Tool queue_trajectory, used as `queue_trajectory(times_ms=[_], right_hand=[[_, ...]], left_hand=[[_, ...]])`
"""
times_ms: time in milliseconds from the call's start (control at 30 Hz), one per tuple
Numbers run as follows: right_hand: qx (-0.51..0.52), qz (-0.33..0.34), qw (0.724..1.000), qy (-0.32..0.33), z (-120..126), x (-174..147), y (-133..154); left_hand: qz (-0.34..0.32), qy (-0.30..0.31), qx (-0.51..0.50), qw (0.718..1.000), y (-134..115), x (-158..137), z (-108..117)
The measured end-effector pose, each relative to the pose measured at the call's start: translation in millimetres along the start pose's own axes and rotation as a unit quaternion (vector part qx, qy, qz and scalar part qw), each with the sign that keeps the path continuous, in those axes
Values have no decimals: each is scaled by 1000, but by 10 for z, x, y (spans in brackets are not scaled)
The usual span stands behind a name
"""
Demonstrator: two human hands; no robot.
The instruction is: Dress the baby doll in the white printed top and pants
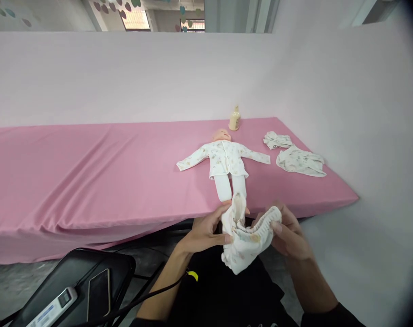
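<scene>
Plainly, in the head view, the white garment (242, 249) is held up in front of the doll (222, 135), on the near side beyond its feet and clear of its top. The garment is soft, thin cloth, bunched and creased into a loose pouch, with small faint brownish prints; its elastic edge is puckered into tight, even ruffles, and a narrower fold rises toward the doll's legs (223, 187), covering part of one from this angle. The left hand (206, 232) pinches the garment's left side, thumb in front and fingers mostly hidden behind. The right hand (290, 236) pinches the ruffled edge between thumb and bent fingers. Whether the left fingertips touch the doll cannot be told.

The doll lies on its back, with a smooth, rounded head and plain white legs with blunt ends. Its light printed jacket (226, 159) is spread flat, both sleeves stretched outward. Just behind the doll's head, to the right, stands a cream-coloured bottle (234, 120) with a pump-like top. To the doll's right lie a crumpled cloth bundle (277, 140) and a flatter patterned cloth (301, 161). Beneath the doll, a matte pink sheet (107, 177) runs far to its left in long, soft wrinkles. Well to the doll's near left, a glossy-screened phone (99, 293) rests on a black padded seat (80, 268).
</scene>
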State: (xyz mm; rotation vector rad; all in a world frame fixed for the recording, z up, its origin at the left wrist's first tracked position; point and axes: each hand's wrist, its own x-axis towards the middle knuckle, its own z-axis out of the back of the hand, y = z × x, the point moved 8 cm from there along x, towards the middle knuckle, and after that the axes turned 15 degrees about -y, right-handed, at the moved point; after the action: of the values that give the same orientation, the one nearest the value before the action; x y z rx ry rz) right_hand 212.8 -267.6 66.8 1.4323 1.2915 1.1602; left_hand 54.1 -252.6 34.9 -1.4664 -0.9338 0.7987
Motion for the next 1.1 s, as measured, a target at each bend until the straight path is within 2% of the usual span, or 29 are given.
queue_trajectory(times_ms=[67, 100, 200, 267, 333, 433, 533, 633, 700, 767, 833, 967, 1033, 1100], right_hand=[[-39, 16, 998, -42, 111, -50, 42], [-57, 28, 995, -75, 195, -72, 82], [-94, 60, 981, -160, 474, -151, 216], [-111, 65, 976, -178, 621, -220, 255], [-142, 58, 974, -166, 699, -306, 247], [-228, 83, 962, -125, 657, -466, 283], [-307, 164, 935, -69, 402, -631, 402], [-311, 177, 933, 25, 53, -750, 345], [-294, 165, 941, 43, -81, -779, 257], [-277, 148, 949, 36, -132, -774, 157], [-246, 110, 961, 60, -164, -761, 28], [-88, -19, 987, 132, -128, -713, -201], [9, -106, 986, 128, -50, -669, -325], [84, -185, 972, 115, -5, -644, -476]], left_hand=[[40, 17, -72, 996, 58, -27, -138], [53, 0, -97, 994, 73, -52, -147], [59, -113, -139, 982, 54, -187, 8], [46, -182, -138, 972, -9, -326, 130], [31, -215, -95, 971, -95, -460, 175], [0, -204, 43, 978, -255, -580, 79], [-55, -138, 163, 975, -415, -598, -154], [-103, -115, 209, 966, -521, -585, -296], [-116, -112, 223, 961, -544, -583, -335], [-120, -99, 239, 958, -536, -588, -368], [-124, -90, 257, 954, -522, -589, -383], [-139, -92, 284, 944, -526, -541, -335], [-145, -82, 302, 939, -540, -493, -296], [-161, -64, 327, 929, -565, -437, -277]])
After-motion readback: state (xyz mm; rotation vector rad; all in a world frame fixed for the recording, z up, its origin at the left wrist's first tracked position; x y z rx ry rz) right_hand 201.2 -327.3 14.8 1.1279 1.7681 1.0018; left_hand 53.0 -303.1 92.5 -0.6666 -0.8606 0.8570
